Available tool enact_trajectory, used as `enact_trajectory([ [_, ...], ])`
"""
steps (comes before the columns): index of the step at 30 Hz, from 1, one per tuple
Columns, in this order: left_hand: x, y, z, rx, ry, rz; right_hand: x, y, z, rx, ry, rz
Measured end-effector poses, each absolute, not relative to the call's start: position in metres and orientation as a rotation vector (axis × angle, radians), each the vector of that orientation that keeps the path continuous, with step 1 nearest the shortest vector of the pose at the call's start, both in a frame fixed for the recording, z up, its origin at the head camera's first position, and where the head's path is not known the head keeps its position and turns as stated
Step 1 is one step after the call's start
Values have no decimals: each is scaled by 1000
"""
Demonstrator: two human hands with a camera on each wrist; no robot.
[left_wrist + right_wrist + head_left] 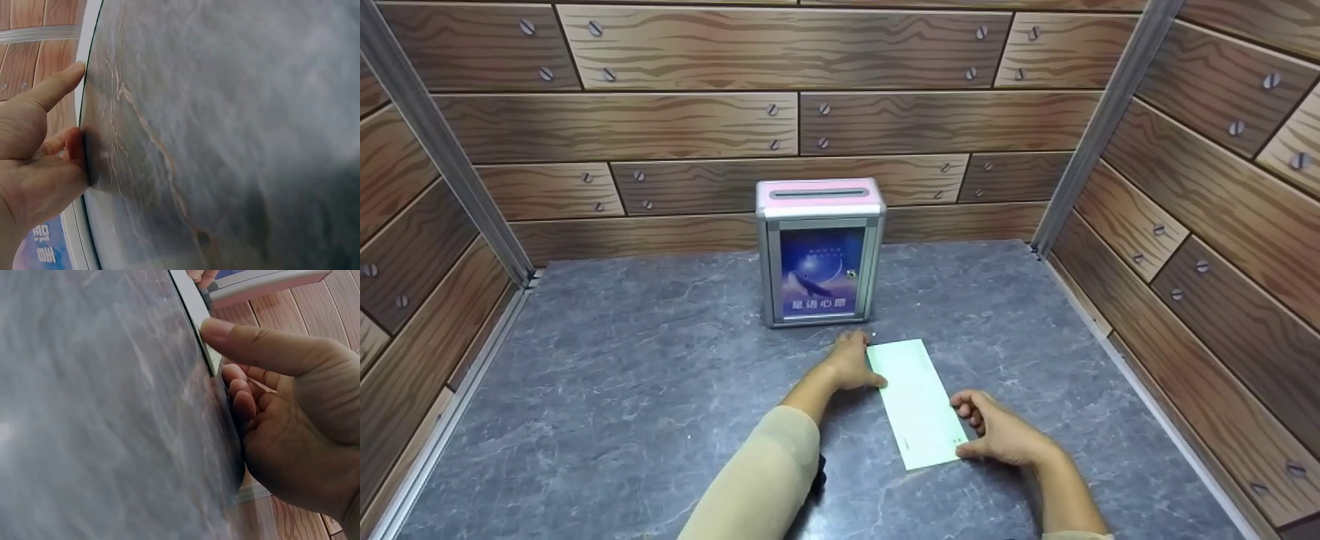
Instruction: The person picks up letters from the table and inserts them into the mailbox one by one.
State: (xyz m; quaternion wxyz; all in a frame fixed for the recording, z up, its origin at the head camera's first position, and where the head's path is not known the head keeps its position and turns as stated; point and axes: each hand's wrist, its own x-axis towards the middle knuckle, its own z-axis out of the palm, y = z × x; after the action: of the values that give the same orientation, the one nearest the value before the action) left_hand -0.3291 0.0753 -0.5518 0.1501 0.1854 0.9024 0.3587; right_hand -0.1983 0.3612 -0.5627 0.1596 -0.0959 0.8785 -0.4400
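Observation:
A long pale green slip of paper (915,405) lies flat on the grey marbled table, with small printed marks at its near end. My left hand (851,364) rests at its far left edge, thumb on the edge and the other fingers spread toward the far corner. On the opposite side, my right hand (997,431) touches the near right corner with its thumb, while its loosely bent fingers sit along the right edge. In the right wrist view the thumb (219,329) lies over the paper's rim, and the fingertips stay beside it.
Behind the paper stands an upright box (817,262) with a silver frame, a pink top with a slot (819,193), and a blue whale picture on its locked-style front door. Wood-patterned walls (682,127) with metal corner posts enclose the table (622,390) at back and sides.

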Motion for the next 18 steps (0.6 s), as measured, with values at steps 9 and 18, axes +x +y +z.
enact_trajectory([
  [9, -328, 75, -550, 513, 2594, 1007, -198, 357, -564, -283, 2549, -1227],
  [18, -327, 78, -551, 444, 2579, 1109, -198, 357, -561, -258, 2593, -1152],
])
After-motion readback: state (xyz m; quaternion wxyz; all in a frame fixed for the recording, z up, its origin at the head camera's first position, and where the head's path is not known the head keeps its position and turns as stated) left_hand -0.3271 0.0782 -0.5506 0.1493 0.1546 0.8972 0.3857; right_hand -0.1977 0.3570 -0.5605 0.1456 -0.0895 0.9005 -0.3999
